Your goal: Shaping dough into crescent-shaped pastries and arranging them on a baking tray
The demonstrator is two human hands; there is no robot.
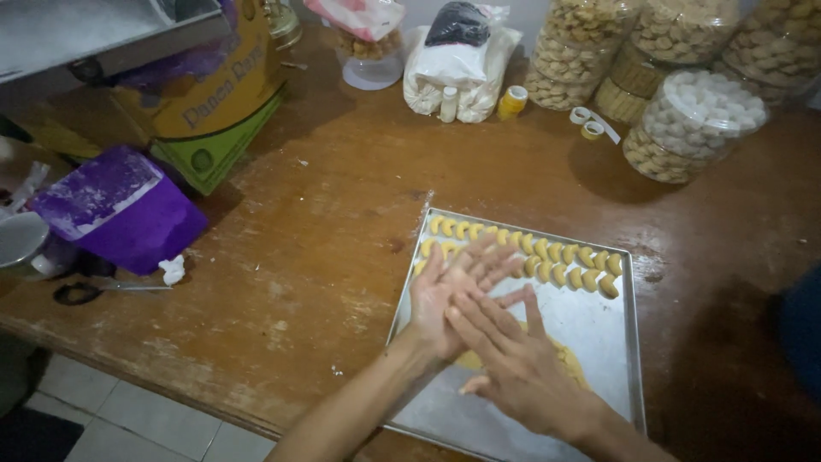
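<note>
I see both hands over the metal baking tray (611,342), and I use the tray as my landmark. My left hand (449,295) is flat, fingers spread wide, palm turned up toward the other hand. My right hand (513,364) lies flat across it, fingers straight. The palms press together, and I think a small bit of dough is between them, but I cannot see it, so I cannot tell for sure what they hold.

A lump of yellow dough (569,359) lies on the tray just under the right hand. At the far end of the tray sit rows of small curved cookies (556,254), side by side.

What could go wrong: the left fingertips hang just above the near row of cookies, so a push forward could squash them. A hard roll could also drop the bit off the tray.

The bare middle of the tray gives good room. The near edge of the tray sits close to the table's (325,222) edge, so a bump from the arms could tip it off. Left of the tray the wood is open up to a purple bag (120,210). Far right of the tray stand plastic jars of cookies (693,124).
</note>
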